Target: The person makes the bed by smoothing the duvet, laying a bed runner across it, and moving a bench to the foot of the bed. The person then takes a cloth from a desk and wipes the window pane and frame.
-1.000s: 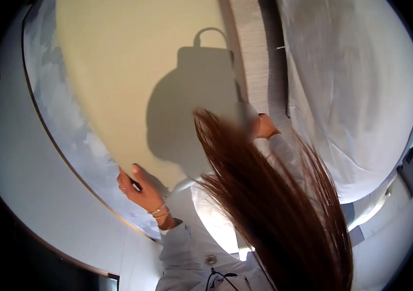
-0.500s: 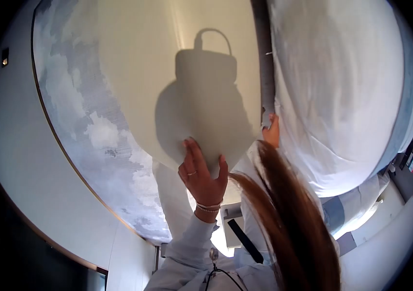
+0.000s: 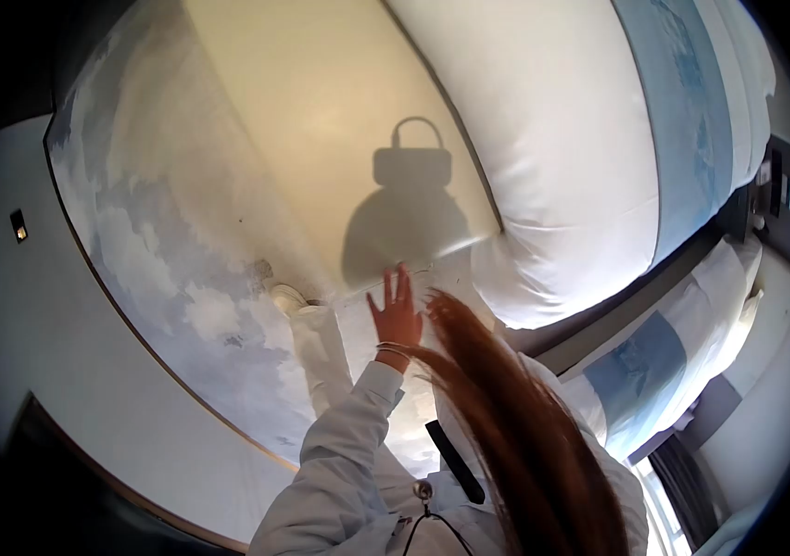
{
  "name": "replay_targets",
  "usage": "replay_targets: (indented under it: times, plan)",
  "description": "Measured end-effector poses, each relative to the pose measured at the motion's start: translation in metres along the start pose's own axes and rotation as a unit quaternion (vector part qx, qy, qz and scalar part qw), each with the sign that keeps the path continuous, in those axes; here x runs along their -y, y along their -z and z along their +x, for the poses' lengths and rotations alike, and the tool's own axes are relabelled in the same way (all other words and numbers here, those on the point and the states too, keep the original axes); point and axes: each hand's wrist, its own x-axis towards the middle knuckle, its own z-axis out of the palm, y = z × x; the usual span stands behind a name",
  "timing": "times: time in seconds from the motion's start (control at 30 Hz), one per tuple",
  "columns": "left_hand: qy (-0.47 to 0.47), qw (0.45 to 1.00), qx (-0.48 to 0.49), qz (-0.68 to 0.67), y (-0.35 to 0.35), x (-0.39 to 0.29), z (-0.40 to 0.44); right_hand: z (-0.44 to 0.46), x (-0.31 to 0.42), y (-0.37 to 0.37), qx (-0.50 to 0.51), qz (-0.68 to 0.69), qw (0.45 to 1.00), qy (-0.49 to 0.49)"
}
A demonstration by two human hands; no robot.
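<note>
A wide cream surface lies beside the white bed, with the shadow of a head and a looped device on it. Just at its near edge is my left hand, fingers spread and holding nothing; whether the fingertips touch it I cannot tell. Long brown hair hangs over the right side of my body. My right hand does not show. The white bedding has a blue runner across it.
Cloud-patterned carpet runs along the left, bordered by a pale wall or panel. My shoe stands near the cream surface's corner. A second bed is at the lower right, near a dark curtain.
The view has shifted, showing more of the beds. My left hand has come from the cream surface's left edge to its near edge, fingers now spread. My right hand has gone out of sight.
</note>
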Motion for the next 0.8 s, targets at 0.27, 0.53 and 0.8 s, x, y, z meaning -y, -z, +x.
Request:
replay_targets:
  times: [0.27,0.53,0.8]
  plan:
    - [0.258,0.917,0.214,-0.215,-0.11,0.109,-0.097,0.004,0.081,0.034,-0.124,0.197,0.971,-0.056]
    - [0.281,0.762,0.044,-0.582,-0.109,0.226,-0.173,-0.007,0.114,-0.032,-0.09,0.175,0.98,-0.026]
    - [0.146,0.847,0.032,-0.51,0.054,0.336,-0.255,-0.031,0.338,-0.183,-0.13,0.35,0.927,-0.033]
